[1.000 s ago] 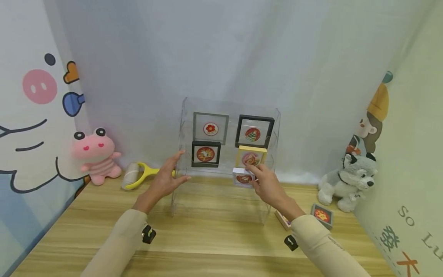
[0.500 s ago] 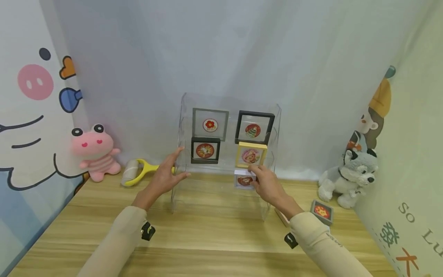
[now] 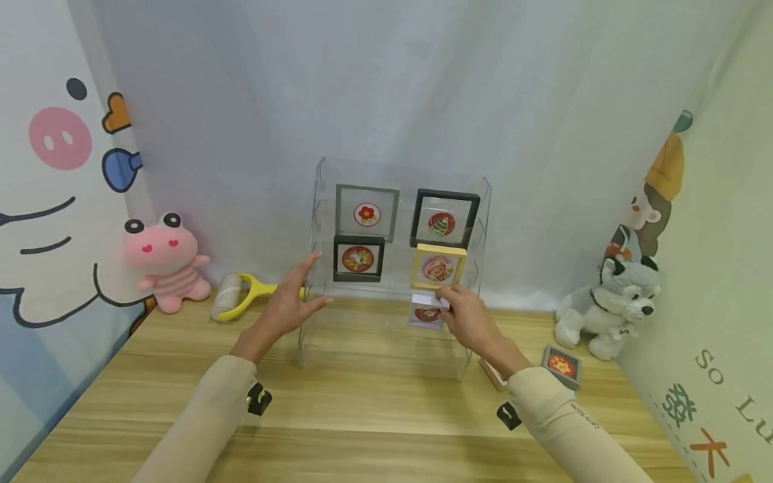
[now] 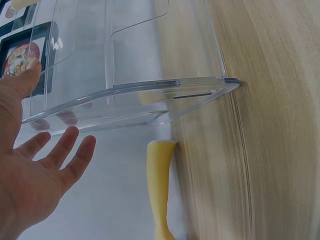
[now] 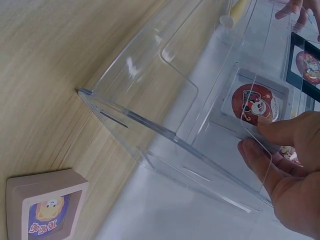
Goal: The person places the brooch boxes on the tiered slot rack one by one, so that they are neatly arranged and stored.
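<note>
In the head view a clear acrylic tiered stand [image 3: 374,345] stands on the wooden table. My right hand [image 3: 474,322] pinches the right edge of a small white frame [image 3: 426,314] with a red round picture, at a lower tier. In the right wrist view, thumb and fingers grip this white frame [image 5: 255,100]. Directly above is a yellow frame [image 3: 438,267]. My left hand [image 3: 286,305] is spread at the stand's left side panel, its thumb in front and the other fingers outside the panel; firm contact cannot be made out. The nearest frame there is a small black one [image 3: 359,259].
On the top tier are a grey frame [image 3: 367,213] and a larger black frame [image 3: 445,218]. Behind my left hand lies a yellow-handled lint roller [image 3: 228,297]. A pink frog plush [image 3: 166,261], husky plush [image 3: 628,305], grey star frame [image 3: 561,367] and pinkish frame [image 5: 45,200] surround the stand.
The white frame has gone slightly down and to the right relative to the stand, my right hand moving with it. The left hand stays by the side panel. The head view has tilted a little.
</note>
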Action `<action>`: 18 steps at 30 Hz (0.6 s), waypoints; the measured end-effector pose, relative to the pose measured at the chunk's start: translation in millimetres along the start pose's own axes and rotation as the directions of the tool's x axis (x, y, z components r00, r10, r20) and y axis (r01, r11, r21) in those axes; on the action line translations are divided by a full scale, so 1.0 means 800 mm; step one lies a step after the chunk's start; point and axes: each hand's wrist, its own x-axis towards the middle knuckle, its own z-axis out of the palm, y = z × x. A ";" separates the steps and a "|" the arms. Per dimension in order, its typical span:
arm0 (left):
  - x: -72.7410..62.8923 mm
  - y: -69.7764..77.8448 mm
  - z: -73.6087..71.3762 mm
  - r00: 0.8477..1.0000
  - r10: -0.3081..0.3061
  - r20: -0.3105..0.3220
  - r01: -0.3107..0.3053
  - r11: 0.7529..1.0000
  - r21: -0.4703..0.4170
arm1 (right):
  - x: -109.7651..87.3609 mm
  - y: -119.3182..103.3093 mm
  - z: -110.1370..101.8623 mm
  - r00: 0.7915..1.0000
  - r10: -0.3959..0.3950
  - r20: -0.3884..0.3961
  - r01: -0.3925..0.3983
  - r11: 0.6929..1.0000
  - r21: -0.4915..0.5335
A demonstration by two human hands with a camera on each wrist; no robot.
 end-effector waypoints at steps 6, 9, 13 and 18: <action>0.002 0.001 -0.001 1.000 0.014 -0.007 -0.014 1.000 0.004 | -0.001 0.002 -0.004 1.000 0.004 0.006 -0.004 1.000 0.015; 0.003 0.002 -0.001 1.000 0.015 -0.003 -0.015 1.000 -0.005 | -0.002 0.003 -0.005 1.000 0.004 0.011 -0.004 1.000 0.028; 0.002 0.001 -0.001 1.000 0.006 0.005 -0.006 1.000 -0.019 | -0.004 0.004 -0.008 1.000 0.010 0.021 -0.012 0.998 0.057; 0.002 -0.002 0.000 1.000 -0.002 0.006 0.002 1.000 -0.014 | -0.006 0.002 -0.017 1.000 0.009 0.012 -0.010 0.996 0.089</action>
